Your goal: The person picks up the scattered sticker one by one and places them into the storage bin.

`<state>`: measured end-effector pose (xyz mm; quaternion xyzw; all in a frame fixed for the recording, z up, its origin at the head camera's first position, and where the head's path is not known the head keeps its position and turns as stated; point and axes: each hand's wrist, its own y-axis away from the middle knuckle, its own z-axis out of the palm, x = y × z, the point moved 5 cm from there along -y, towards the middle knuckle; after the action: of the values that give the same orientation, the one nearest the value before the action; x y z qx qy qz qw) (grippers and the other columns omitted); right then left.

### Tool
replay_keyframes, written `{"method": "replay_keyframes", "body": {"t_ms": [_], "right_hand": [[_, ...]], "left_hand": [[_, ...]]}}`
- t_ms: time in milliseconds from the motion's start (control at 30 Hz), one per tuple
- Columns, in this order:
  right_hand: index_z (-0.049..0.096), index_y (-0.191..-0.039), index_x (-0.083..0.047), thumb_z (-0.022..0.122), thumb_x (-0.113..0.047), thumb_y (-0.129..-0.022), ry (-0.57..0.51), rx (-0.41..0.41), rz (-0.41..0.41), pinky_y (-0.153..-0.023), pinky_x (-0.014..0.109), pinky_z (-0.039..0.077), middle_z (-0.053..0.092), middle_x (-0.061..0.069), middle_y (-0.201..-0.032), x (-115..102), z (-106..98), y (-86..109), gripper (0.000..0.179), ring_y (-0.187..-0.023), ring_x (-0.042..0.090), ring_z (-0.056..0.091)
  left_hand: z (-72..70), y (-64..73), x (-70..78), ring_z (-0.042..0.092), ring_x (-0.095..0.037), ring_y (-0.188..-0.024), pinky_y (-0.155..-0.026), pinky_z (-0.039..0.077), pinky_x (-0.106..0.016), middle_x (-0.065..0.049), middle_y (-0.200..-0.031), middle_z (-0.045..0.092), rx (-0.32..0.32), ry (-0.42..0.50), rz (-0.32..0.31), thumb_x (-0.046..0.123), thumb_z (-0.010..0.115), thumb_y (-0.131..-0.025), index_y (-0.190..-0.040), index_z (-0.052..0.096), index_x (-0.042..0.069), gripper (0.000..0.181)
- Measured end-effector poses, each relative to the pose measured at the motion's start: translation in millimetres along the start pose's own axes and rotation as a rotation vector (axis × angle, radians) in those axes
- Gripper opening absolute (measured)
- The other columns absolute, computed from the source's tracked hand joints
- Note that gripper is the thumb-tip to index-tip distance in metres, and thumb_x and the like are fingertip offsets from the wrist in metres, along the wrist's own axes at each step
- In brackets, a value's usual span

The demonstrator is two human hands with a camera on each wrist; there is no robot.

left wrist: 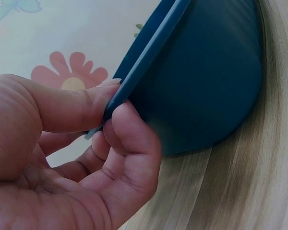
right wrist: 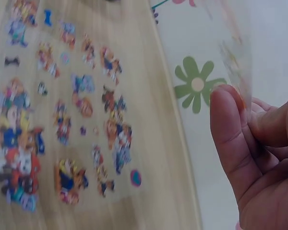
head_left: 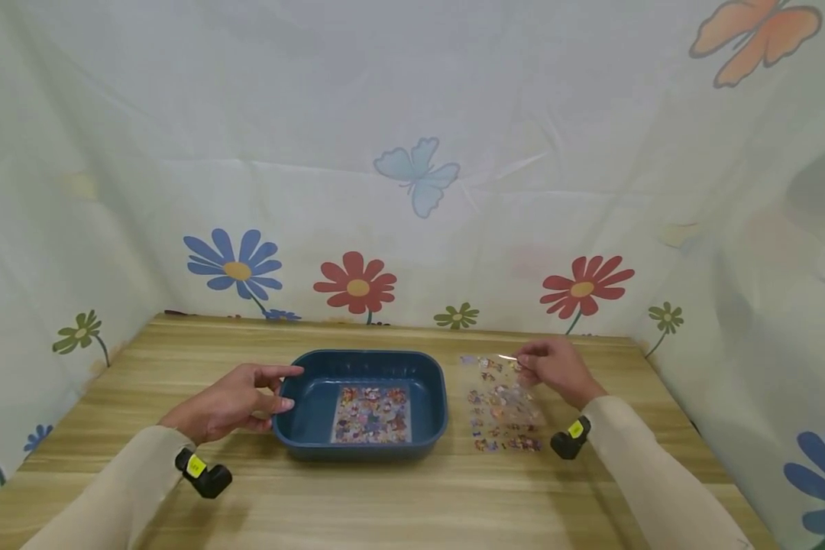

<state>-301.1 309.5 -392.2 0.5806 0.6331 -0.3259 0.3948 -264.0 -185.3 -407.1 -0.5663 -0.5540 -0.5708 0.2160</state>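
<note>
A dark blue rectangular tub (head_left: 363, 452) sits on the table, with a clear sheet of colourful cartoon stickers (head_left: 373, 416) lying inside it. My left hand (head_left: 237, 401) is at its left end. In the left wrist view, thumb and fingers pinch the tub's rim (left wrist: 144, 52). To the right of the tub, my right hand (head_left: 557, 370) pinches a corner of a transparent sticker sheet (right wrist: 237, 57), raised and seen nearly edge-on in the right wrist view. Below it, another clear sheet with rows of small cartoon stickers (right wrist: 69, 129) lies on the table.
The wood-grain tabletop (head_left: 412, 504) ends at a pale cloth backdrop (head_left: 302, 198) printed with flowers and butterflies. More of this cloth hangs at both sides. Each wrist wears a small black camera (head_left: 571, 439) with a yellow label.
</note>
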Motion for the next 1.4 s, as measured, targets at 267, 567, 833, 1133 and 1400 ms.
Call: {"method": "replay_keyframes", "body": {"t_ms": [267, 567, 833, 1133, 1400], "right_hand": [[0.066, -0.121, 0.015, 0.055, 0.001, -0.103, -0.025, -0.043, -0.014, -0.072, 0.033, 0.064, 0.072, 0.021, -0.1, -21.3, 12.4, 0.0, 0.025, -0.075, 0.018, 0.07], [0.067, -0.118, 0.014, 0.055, 0.002, -0.102, -0.04, -0.08, -0.002, -0.07, 0.033, 0.064, 0.07, 0.017, -0.094, -34.6, 26.5, -3.0, 0.023, -0.072, 0.018, 0.069], [0.068, -0.115, 0.014, 0.055, 0.002, -0.103, -0.054, -0.102, -0.011, -0.067, 0.032, 0.064, 0.069, 0.016, -0.09, -45.6, 34.3, -5.7, 0.022, -0.069, 0.017, 0.067], [0.065, -0.12, 0.018, 0.053, 0.005, -0.102, -0.066, -0.134, -0.024, -0.067, 0.032, 0.064, 0.069, 0.017, -0.091, -57.2, 48.0, -9.9, 0.025, -0.067, 0.016, 0.068], [0.067, -0.118, 0.016, 0.054, 0.005, -0.102, -0.068, -0.146, -0.035, -0.066, 0.034, 0.064, 0.07, 0.02, -0.092, -62.6, 62.0, -15.6, 0.023, -0.065, 0.016, 0.069]], "left_hand": [[-0.3, -0.2, 1.4, 0.063, -0.023, -0.081, -0.068, 0.058, -0.029, -0.013, -0.114, 0.046, 0.008, 0.005, -0.008, 0.008, 0.076, -0.094, -0.16, 0.042, 0.009, 0.074], [-0.6, 0.8, 1.4, 0.062, -0.022, -0.079, -0.068, 0.058, -0.029, -0.013, -0.114, 0.047, 0.006, 0.007, -0.004, 0.009, 0.077, -0.093, -0.159, 0.042, 0.009, 0.075], [-0.5, 1.9, 2.9, 0.061, -0.021, -0.077, -0.067, 0.058, -0.027, -0.012, -0.111, 0.046, 0.001, 0.015, 0.001, 0.009, 0.077, -0.094, -0.159, 0.043, 0.008, 0.074], [-0.6, 1.8, 2.2, 0.061, -0.021, -0.077, -0.067, 0.058, -0.027, -0.012, -0.112, 0.046, -0.002, 0.02, 0.006, 0.009, 0.077, -0.093, -0.159, 0.042, 0.008, 0.075], [-0.7, 0.9, -0.4, 0.062, -0.021, -0.077, -0.066, 0.058, -0.027, -0.012, -0.112, 0.046, 0.002, 0.019, 0.005, 0.009, 0.078, -0.092, -0.159, 0.043, 0.009, 0.075]]}}
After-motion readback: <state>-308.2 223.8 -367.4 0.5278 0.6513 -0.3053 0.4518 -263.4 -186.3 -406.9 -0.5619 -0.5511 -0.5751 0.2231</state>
